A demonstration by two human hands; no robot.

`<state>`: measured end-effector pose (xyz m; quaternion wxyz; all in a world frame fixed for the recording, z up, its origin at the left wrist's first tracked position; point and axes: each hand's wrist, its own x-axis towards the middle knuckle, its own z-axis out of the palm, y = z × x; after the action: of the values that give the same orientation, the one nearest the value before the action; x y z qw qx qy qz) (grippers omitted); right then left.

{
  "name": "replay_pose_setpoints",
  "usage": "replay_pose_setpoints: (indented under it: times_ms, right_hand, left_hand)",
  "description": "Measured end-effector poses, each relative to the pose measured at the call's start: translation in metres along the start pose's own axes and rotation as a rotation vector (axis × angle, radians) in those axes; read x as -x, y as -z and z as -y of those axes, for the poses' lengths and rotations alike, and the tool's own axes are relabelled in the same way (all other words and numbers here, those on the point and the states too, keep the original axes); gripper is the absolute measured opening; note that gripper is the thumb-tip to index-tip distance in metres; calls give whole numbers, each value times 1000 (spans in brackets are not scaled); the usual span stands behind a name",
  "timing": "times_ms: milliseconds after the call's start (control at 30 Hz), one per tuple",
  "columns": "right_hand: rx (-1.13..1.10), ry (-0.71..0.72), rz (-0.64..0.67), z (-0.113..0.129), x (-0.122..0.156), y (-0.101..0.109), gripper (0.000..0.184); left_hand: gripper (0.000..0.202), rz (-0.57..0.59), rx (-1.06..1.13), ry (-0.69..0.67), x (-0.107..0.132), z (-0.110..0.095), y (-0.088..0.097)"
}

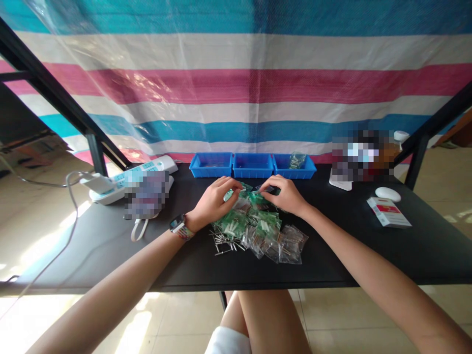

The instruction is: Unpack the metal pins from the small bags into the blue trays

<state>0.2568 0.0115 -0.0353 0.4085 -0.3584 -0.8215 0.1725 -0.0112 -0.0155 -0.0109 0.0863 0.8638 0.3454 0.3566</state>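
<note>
A heap of small clear and green plastic bags [258, 228] holding little metal parts lies at the middle of the black table [368, 255]. Loose metal pins [223, 242] spill out at the heap's left front. My left hand [214, 201], with a watch and a woven band at the wrist, rests on the far left of the heap with fingers curled round a green bag [238, 192]. My right hand [285, 194] pinches the far end of a small bag at the heap's back right.
Three blue trays [252, 166] stand in a row behind the heap; the right one holds a clear bag [297, 160]. A white power strip [125, 181] with cable lies back left. A white mouse [388, 194] and a red-and-white box [389, 212] sit right.
</note>
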Motion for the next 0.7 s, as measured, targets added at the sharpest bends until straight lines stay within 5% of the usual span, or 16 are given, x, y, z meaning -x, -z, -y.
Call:
replay_pose_setpoints:
  times_ms: [133,267,467,567,700]
  right_hand:
    - [-297,-178,-51,8,-2,-2,13]
    - [-684,-386,-72,21,-2,-7,46]
    - [-914,-490,38,44,3,-14,43]
    - [-921,-514,74,46,5,-14,41]
    - [-767,-491,-49,35,3,-6,39]
  left_hand:
    - [22,-19,-4,-17,1,0,-2]
    - [44,-25,-25,-104,2,-3,-3]
    - [20,-61,11,-178,3,-7,0]
    - [12,-129,60,-124,1,-5,-2]
    - [15,-288,202,140,-4,8,-7]
